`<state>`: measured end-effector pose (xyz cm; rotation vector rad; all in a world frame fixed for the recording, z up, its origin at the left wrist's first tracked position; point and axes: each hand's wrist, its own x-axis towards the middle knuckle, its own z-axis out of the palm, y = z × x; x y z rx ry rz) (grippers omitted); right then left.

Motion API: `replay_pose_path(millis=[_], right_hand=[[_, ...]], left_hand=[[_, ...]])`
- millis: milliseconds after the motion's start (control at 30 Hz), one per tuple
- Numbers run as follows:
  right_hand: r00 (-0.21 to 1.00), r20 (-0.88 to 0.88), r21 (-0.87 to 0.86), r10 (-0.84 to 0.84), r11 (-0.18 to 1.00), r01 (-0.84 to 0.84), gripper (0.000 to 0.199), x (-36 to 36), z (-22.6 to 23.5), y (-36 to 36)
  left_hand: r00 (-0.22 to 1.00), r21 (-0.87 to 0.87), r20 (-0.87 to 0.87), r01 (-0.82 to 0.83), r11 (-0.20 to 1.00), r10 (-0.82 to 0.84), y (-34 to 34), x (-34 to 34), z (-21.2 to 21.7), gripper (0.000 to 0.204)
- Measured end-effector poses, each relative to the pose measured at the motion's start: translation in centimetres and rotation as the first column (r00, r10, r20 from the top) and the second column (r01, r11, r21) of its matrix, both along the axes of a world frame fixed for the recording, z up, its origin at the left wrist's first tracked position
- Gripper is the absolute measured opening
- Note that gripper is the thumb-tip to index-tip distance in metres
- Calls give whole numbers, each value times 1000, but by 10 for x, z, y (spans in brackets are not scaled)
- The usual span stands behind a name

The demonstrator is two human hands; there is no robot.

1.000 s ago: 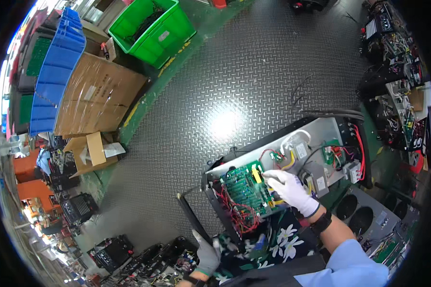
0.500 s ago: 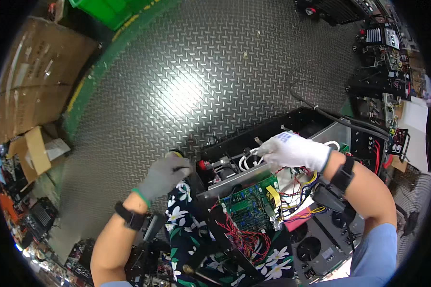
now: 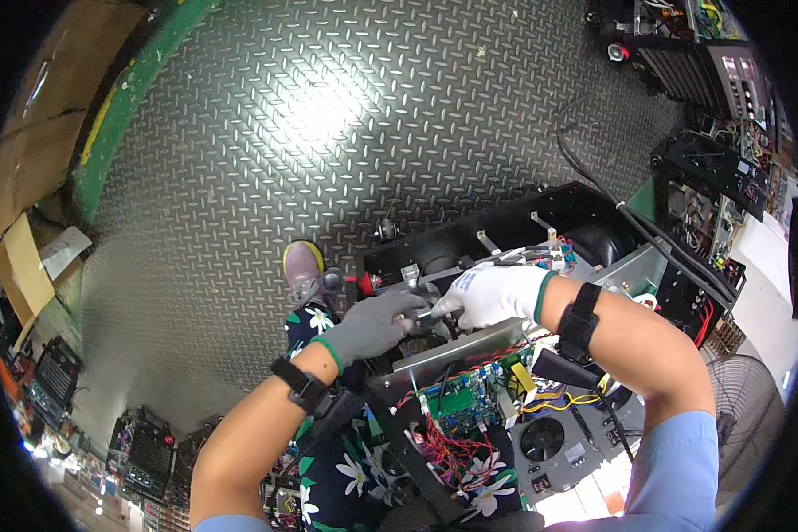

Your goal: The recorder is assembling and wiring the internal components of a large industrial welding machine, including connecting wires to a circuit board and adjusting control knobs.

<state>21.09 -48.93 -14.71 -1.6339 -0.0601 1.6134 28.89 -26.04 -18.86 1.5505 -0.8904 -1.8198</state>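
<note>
A black metal equipment chassis (image 3: 457, 235) lies before me, with an upright silver metal plate (image 3: 470, 348) along its middle. My left hand (image 3: 377, 328), in a grey glove, reaches over its left end with the fingers pinched. Close by on the right is my right hand (image 3: 496, 295) in a white glove, its fingers also closed. A small pale piece shows between both fingertips, too small to name. A red part (image 3: 365, 284) sits left of the hands. Nearer me are a green circuit board (image 3: 457, 401) and a bundle of red wires (image 3: 452, 452).
A thick black cable (image 3: 594, 173) runs across the tread-plate floor (image 3: 239, 177) to the chassis. Opened electronic units (image 3: 709, 168) line the right side, above a fan (image 3: 745, 403). Cardboard boxes (image 3: 31, 142) stand at the left. My shoe (image 3: 303, 263) is beside the chassis.
My left hand has come right, from outside the chassis to its inner left part. My right hand has moved left, and the hands now meet. The view has shifted too.
</note>
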Motion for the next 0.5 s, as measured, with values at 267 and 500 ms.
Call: replay_pose_path(millis=[267,500], right_hand=[[997,-64,156,30,988,-20,45,-3,-9,-4],[977,-200,336,70,942,2,32,-7,-21,7]], left_hand=[[955,90,-113,284,955,-274,-31,-19,-59,67],[930,237,-156,363,901,-333,-47,-16,-62,71]])
